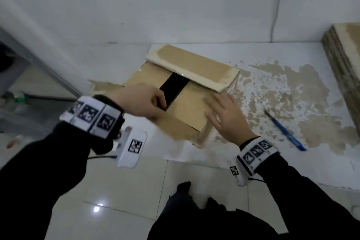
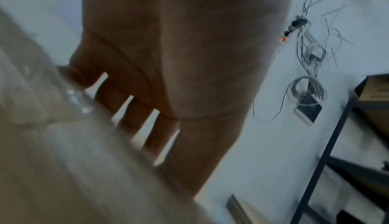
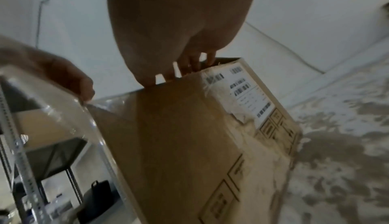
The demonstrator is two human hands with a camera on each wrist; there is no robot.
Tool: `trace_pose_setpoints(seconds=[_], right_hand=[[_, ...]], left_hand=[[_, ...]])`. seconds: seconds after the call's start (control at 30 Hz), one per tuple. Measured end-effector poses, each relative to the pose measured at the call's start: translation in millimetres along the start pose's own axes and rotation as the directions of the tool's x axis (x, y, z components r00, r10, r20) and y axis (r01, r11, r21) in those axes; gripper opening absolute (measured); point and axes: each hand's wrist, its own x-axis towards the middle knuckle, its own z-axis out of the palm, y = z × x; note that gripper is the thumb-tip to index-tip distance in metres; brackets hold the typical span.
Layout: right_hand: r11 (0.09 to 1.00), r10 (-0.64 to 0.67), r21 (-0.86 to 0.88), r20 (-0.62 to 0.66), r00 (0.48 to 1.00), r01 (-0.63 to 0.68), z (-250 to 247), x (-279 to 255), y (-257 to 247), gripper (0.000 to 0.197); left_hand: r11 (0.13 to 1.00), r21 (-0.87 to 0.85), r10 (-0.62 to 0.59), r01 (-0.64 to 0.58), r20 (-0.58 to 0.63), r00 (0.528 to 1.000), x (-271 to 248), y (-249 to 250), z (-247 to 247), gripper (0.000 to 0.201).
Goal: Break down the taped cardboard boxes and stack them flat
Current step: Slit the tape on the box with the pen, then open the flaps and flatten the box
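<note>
From the head camera we are looking down on a cardboard box (image 1: 183,91) sitting on a white sheet (image 1: 272,60) at the foot of the wall, its far flap (image 1: 192,66) folded over and a dark gap (image 1: 172,88) showing between the inner flaps. Only this view is showing us the blue pen (image 1: 285,130) lying to the right of the box and the pile of flattened cardboard (image 1: 344,68) at the far right. The right wrist camera is giving us what the head camera is missing: the box's side with a white shipping label (image 3: 246,91) and torn paper below it. Our left hand (image 1: 142,101) is curling its fingers over the edge of the left inner flap at the gap, gripping it. Our right hand (image 1: 226,117) is lying flat with fingers spread, pressing the right inner flap near the box's right edge. The left wrist view is too blurred to add more
</note>
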Motion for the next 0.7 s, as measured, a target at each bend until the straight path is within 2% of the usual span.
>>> trace_pose_setpoints(seconds=[0.07, 0.13, 0.2, 0.27, 0.33, 0.4, 0.43, 0.5, 0.53, 0.57, 0.6, 0.63, 0.67, 0.7], right_hand=[[0.996, 0.083, -0.021, -0.036, 0.996, -0.083, -11, 7, 2, 0.06], [0.992, 0.127, 0.023, -0.09, 0.988, -0.126, -32, 26, 8, 0.06], [0.975, 0.209, 0.092, -0.076, 0.975, -0.201, -56, 58, 24, 0.066], [0.924, 0.331, 0.188, 0.039, 0.943, -0.333, -76, 94, 46, 0.079], [0.831, 0.423, 0.291, 0.222, 0.879, -0.474, -83, 118, 62, 0.086], [0.759, 0.477, 0.217, 0.456, 0.751, -0.614, -77, 132, 71, 0.066], [0.743, 0.51, 0.143, 0.511, 0.692, -0.654, -72, 136, 74, 0.062], [0.726, 0.584, 0.005, 0.523, 0.621, -0.688, -65, 142, 72, 0.07], [0.723, 0.618, -0.036, 0.479, 0.623, -0.69, -62, 145, 65, 0.073], [0.74, 0.626, -0.05, 0.417, 0.659, -0.671, -61, 148, 54, 0.07], [0.792, 0.577, -0.039, 0.372, 0.727, -0.609, -59, 151, 35, 0.065], [0.866, 0.473, -0.02, 0.357, 0.806, -0.5, -55, 154, 12, 0.059], [0.937, 0.334, -0.038, 0.386, 0.86, -0.347, -49, 157, -12, 0.057], [0.975, 0.22, -0.093, 0.478, 0.85, -0.199, -42, 160, -34, 0.056]], left_hand=[[0.999, 0.037, -0.037, 0.037, 0.005, 0.999, -4, -10, 29, 0.058], [0.988, 0.148, -0.04, 0.048, -0.054, 0.998, 6, -18, 56, 0.081], [0.959, 0.281, 0.014, 0.017, -0.11, 0.994, 23, -25, 74, 0.086], [0.936, 0.35, 0.082, -0.032, -0.13, 0.988, 39, -29, 80, 0.081], [0.922, 0.378, 0.141, -0.082, -0.132, 0.981, 53, -34, 81, 0.073], [0.9, 0.416, 0.201, -0.13, -0.131, 0.971, 64, -37, 80, 0.067], [0.893, 0.425, 0.225, -0.15, -0.132, 0.965, 68, -39, 80, 0.064], [0.891, 0.412, 0.262, -0.19, -0.125, 0.957, 73, -41, 81, 0.057], [0.889, 0.409, 0.275, -0.205, -0.121, 0.954, 75, -41, 81, 0.056], [0.886, 0.413, 0.28, -0.21, -0.117, 0.953, 77, -41, 81, 0.056], [0.884, 0.418, 0.281, -0.209, -0.119, 0.952, 78, -41, 80, 0.057], [0.887, 0.415, 0.277, -0.203, -0.126, 0.953, 79, -40, 80, 0.058], [0.892, 0.406, 0.273, -0.198, -0.135, 0.952, 79, -40, 79, 0.058], [0.898, 0.394, 0.27, -0.195, -0.145, 0.952, 80, -39, 80, 0.057]])
